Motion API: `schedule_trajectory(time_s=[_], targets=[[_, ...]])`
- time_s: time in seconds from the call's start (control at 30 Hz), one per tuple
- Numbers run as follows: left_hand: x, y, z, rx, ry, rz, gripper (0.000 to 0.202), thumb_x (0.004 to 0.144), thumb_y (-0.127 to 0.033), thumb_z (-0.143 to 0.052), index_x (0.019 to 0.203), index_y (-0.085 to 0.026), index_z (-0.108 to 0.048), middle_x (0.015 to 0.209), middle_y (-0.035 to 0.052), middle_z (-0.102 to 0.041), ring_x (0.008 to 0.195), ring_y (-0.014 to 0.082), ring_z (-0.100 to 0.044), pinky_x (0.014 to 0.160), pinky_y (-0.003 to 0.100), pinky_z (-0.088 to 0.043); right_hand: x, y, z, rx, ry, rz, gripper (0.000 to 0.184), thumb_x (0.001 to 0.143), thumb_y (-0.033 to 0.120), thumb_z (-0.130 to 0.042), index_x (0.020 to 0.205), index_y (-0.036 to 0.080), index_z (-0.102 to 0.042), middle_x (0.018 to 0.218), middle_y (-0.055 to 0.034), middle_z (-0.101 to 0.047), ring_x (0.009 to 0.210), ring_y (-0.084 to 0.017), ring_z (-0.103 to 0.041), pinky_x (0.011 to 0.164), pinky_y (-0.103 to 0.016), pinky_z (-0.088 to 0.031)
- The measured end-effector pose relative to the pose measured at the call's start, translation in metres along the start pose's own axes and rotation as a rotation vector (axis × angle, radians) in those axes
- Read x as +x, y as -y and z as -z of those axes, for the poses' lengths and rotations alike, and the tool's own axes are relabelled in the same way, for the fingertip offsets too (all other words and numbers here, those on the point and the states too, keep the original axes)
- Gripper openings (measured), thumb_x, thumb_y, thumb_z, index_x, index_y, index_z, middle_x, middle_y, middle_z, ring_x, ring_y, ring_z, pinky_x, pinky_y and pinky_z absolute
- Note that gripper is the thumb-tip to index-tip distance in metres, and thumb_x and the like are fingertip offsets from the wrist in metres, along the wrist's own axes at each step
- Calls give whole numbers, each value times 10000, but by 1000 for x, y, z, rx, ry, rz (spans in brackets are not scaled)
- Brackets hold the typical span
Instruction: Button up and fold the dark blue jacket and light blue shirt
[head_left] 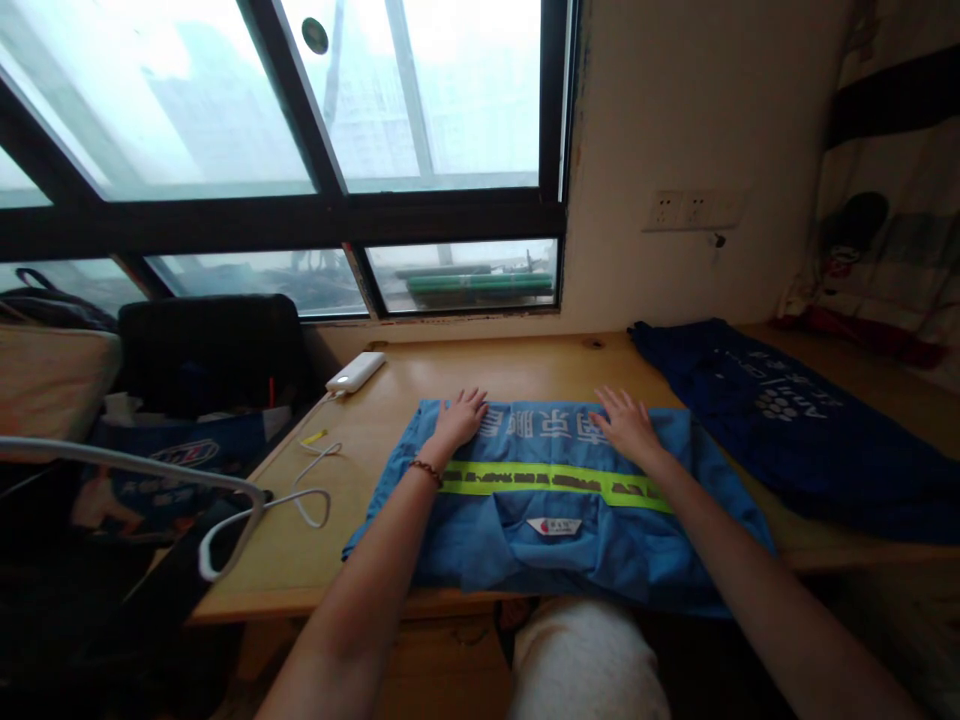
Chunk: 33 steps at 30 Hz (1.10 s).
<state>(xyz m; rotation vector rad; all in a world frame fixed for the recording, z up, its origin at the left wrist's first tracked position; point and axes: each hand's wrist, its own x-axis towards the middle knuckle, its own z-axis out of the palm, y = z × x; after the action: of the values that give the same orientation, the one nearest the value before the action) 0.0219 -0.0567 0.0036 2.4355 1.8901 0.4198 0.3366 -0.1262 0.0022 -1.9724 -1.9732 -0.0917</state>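
Note:
A blue work jacket lies folded on the wooden table, its collar and white label toward me. Pale printed characters and a yellow-green reflective strip run across it. My left hand rests flat near the jacket's far left corner, fingers stretched out; a beaded bracelet is on that wrist. Toward the far right part of the same jacket, my right hand lies with its fingers spread on the cloth. Neither hand grips anything that I can see.
A dark blue garment with white print lies at the table's right. On the left are a white power bank with a cable and a white curved bar. The window and wall sockets are behind the table.

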Motion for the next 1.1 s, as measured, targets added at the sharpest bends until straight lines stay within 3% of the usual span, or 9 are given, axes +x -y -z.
schedule_trajectory(time_s=[0.13,0.3,0.63,0.77,1.1], targets=[[4,28,-29,64,1,146,424,876,-339,-276,1268,-224,-391,1350,79,-350,1227,273,-287,978,479,-186,5,-38,-34,-162,152,-174,573,840,536,-216,1334,252,-278,1383,-38,-297,1242,-293,-244,975,-527,-165],[5,39,-38,105,-95,290,461,866,-346,-280,1273,-157,-383,1344,132,-341,1220,304,-281,979,496,-139,3,-70,-39,-195,167,-262,612,823,579,-168,1339,264,-262,1401,-15,-259,1242,-294,-230,981,-523,-134],[16,43,-48,141,-125,303,482,846,-393,-297,1260,-172,-402,1330,130,-361,1197,309,-297,957,488,-170,6,-69,-44,-205,112,-286,594,817,587,-193,1320,291,-299,1385,-2,-292,1215,-286,-264,975,-503,-143],[36,45,-53,145,-93,291,501,840,-400,-294,1283,-180,-372,1360,121,-313,1209,305,-282,963,479,-174,8,-72,-46,-188,69,-304,559,814,582,-233,1296,317,-336,1362,24,-336,1203,-284,-275,974,-501,-134],[91,39,-58,86,-44,156,492,844,-388,-295,1285,-179,-357,1352,113,-331,1230,276,-276,976,450,-196,8,-71,-43,-149,-57,-433,563,824,535,-270,1265,215,-410,1324,-57,-391,1191,-295,-288,977,-496,-99]])
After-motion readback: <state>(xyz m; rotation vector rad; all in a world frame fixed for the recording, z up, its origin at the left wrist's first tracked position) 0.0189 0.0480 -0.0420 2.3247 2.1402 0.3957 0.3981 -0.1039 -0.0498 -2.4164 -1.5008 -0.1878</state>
